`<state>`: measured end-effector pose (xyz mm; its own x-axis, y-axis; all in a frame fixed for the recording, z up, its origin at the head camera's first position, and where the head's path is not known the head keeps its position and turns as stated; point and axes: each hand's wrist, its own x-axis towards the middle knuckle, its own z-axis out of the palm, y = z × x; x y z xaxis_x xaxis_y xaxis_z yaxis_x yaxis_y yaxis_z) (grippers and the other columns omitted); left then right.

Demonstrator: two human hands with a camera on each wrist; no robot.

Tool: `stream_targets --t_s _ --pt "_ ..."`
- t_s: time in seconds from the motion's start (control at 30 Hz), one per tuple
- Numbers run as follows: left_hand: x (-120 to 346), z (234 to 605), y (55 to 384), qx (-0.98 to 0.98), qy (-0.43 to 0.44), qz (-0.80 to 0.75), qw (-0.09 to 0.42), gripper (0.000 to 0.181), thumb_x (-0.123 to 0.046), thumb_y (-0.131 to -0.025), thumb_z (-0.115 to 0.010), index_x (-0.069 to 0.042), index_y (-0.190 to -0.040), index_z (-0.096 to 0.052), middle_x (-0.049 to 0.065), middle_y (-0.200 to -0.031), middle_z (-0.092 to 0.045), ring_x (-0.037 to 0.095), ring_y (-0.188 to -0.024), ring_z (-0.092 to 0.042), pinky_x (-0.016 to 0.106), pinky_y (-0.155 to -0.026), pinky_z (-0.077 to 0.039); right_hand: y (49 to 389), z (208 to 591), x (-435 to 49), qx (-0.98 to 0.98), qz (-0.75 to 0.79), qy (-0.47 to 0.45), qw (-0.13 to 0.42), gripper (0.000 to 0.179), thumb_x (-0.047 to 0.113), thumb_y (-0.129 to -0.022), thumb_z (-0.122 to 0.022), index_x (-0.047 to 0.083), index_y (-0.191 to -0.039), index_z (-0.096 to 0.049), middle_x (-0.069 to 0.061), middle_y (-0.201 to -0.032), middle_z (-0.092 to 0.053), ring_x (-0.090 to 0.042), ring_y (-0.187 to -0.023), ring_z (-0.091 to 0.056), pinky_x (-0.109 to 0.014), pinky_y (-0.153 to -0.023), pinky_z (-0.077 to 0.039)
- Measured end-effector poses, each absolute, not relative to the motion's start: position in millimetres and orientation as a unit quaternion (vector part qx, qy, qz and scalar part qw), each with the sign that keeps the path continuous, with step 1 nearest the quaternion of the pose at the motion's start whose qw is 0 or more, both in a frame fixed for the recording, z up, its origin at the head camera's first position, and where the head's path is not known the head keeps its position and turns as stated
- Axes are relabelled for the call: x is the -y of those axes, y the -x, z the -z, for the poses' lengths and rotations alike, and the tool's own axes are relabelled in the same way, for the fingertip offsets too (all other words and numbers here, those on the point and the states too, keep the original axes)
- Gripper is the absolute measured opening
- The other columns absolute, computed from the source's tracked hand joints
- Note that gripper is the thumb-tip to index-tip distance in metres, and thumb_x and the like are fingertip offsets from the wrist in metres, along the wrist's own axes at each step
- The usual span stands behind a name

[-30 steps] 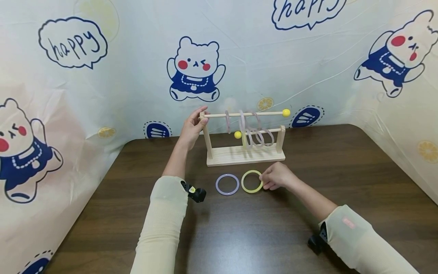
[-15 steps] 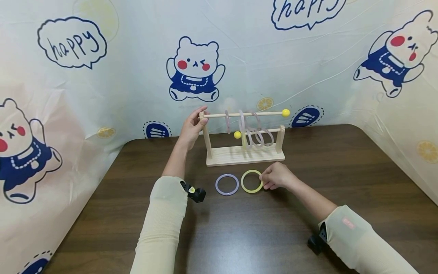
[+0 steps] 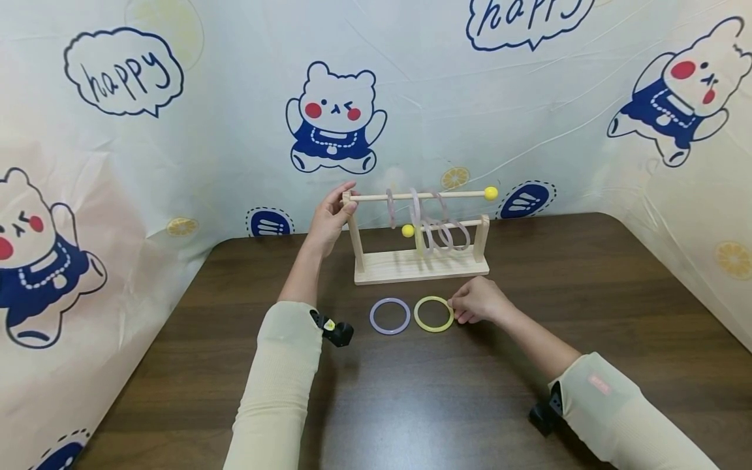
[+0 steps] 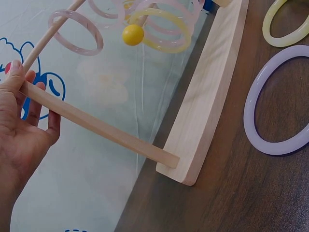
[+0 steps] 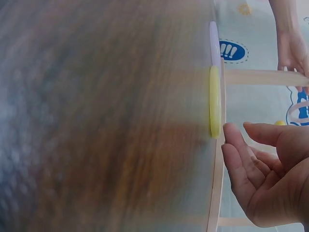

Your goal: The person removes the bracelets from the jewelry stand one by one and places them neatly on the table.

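My left hand (image 3: 330,222) grips the top of the left post of a wooden ring rack (image 3: 382,271), thumb in front and fingers behind. On the rack's upper rod, pale mauve rings (image 4: 96,41) hang; the lower rod carries several pale rings and a yellow one (image 4: 169,50). Flat on the table lies a loose yellow ring (image 3: 434,330), with a purple ring (image 3: 390,333) to its left. Beside the loose yellow ring's right edge is my right hand (image 3: 482,300). Its thumb and fingers are apart in the right wrist view, with nothing between them.
A yellow ball (image 3: 490,193) caps the upper rod's right end, and another yellow ball (image 3: 408,230) caps the lower rod's left end. The brown wooden table (image 3: 411,405) meets a printed curtain (image 3: 235,130) behind the rack.
The loose yellow ring has shifted slightly toward me and to the right, and my right fingertips have moved a little right. My left hand and the rack stay put.
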<state>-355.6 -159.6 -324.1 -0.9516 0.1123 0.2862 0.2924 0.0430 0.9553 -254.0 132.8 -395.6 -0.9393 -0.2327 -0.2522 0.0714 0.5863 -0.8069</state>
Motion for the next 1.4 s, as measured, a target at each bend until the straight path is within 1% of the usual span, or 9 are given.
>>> stream_targets --t_s 0.17,0.3,0.43,0.53,0.67,0.8,0.93,1.17,1.4 --pt "159.2 323.9 356.4 0.718 0.141 0.678 0.065 0.046 -0.011 -0.092 -0.054 -0.009 -0.137 -0.044 0.015 -0.127 -0.05 0.015 -0.098 -0.048 0.03 -0.085 -0.039 253.6 395.8 -132.3 -0.872 0.458 0.047 0.168 0.021 0.01 -0.087 -0.062 -0.009 -0.095 -0.067 -0.011 -0.065 -0.066 -0.019 -0.057 -0.065 -0.03 -0.053 -0.051" --pt "159.0 323.6 356.2 0.716 0.139 0.681 0.065 0.047 -0.011 -0.092 -0.054 -0.008 -0.137 -0.043 0.011 -0.124 -0.052 0.014 -0.097 -0.049 0.03 -0.085 -0.039 253.7 395.0 -132.4 -0.871 0.459 0.049 0.167 0.021 0.009 -0.087 -0.062 -0.009 -0.096 -0.067 -0.012 -0.067 -0.067 -0.019 -0.057 -0.065 -0.03 -0.053 -0.051" --pt "159.4 323.5 355.8 0.715 0.141 0.682 0.064 0.046 -0.011 -0.092 -0.054 -0.01 -0.137 -0.045 0.01 -0.124 -0.052 0.014 -0.097 -0.049 0.029 -0.084 -0.039 254.4 393.0 -132.0 -0.87 0.463 0.049 0.164 0.021 0.008 -0.087 -0.061 -0.009 -0.096 -0.067 -0.013 -0.069 -0.067 -0.018 -0.058 -0.064 -0.031 -0.055 -0.052" --pt "159.6 323.2 355.5 0.714 0.143 0.682 0.064 0.045 -0.011 -0.092 -0.054 -0.012 -0.137 -0.046 0.014 -0.127 -0.05 0.013 -0.097 -0.048 0.028 -0.083 -0.039 256.1 390.2 -132.1 -0.869 0.466 0.05 0.156 0.021 0.008 -0.087 -0.062 -0.009 -0.097 -0.067 -0.013 -0.071 -0.067 -0.018 -0.06 -0.065 -0.032 -0.057 -0.052" --pt "159.6 323.3 355.5 0.712 0.147 0.684 0.064 0.046 -0.011 -0.092 -0.054 -0.011 -0.137 -0.045 0.016 -0.128 -0.049 0.013 -0.097 -0.048 0.028 -0.083 -0.038 258.5 384.0 -133.8 -0.87 0.471 0.062 0.133 0.022 0.009 -0.087 -0.062 -0.01 -0.098 -0.067 -0.014 -0.073 -0.068 -0.02 -0.062 -0.066 -0.034 -0.059 -0.053" --pt "159.4 323.9 355.7 0.713 0.145 0.683 0.066 0.046 -0.011 -0.092 -0.055 -0.011 -0.137 -0.045 0.012 -0.126 -0.051 0.013 -0.096 -0.048 0.027 -0.083 -0.039 260.7 375.3 -135.3 -0.865 0.485 0.061 0.109 0.023 0.01 -0.087 -0.063 -0.01 -0.099 -0.066 -0.013 -0.073 -0.068 -0.02 -0.064 -0.066 -0.037 -0.061 -0.053" --pt "159.4 324.1 355.1 0.714 0.146 0.681 0.068 0.045 -0.011 -0.092 -0.055 -0.011 -0.137 -0.046 0.013 -0.126 -0.051 0.013 -0.095 -0.048 0.027 -0.082 -0.039 263.5 365.2 -135.7 -0.859 0.5 0.059 0.095 0.024 0.01 -0.088 -0.062 -0.01 -0.1 -0.065 -0.013 -0.074 -0.068 -0.02 -0.065 -0.066 -0.04 -0.064 -0.053" --pt "159.4 323.8 354.1 0.715 0.148 0.68 0.069 0.045 -0.011 -0.092 -0.054 -0.011 -0.137 -0.045 0.014 -0.127 -0.05 0.013 -0.096 -0.049 0.027 -0.083 -0.039 270.6 345.4 -135.3 -0.857 0.509 0.056 0.061 0.03 0.011 -0.09 -0.06 -0.012 -0.109 -0.061 -0.021 -0.085 -0.068 -0.025 -0.073 -0.067 -0.033 -0.063 -0.053" --pt "159.5 324.1 354.4 0.715 0.148 0.68 0.069 0.046 -0.011 -0.092 -0.055 -0.011 -0.137 -0.045 0.013 -0.126 -0.051 0.012 -0.096 -0.049 0.026 -0.082 -0.039 278.6 335.5 -134.2 -0.854 0.518 0.051 0.025 0.03 0.014 -0.091 -0.06 -0.009 -0.109 -0.062 -0.022 -0.09 -0.067 -0.025 -0.078 -0.067 -0.036 -0.069 -0.052"
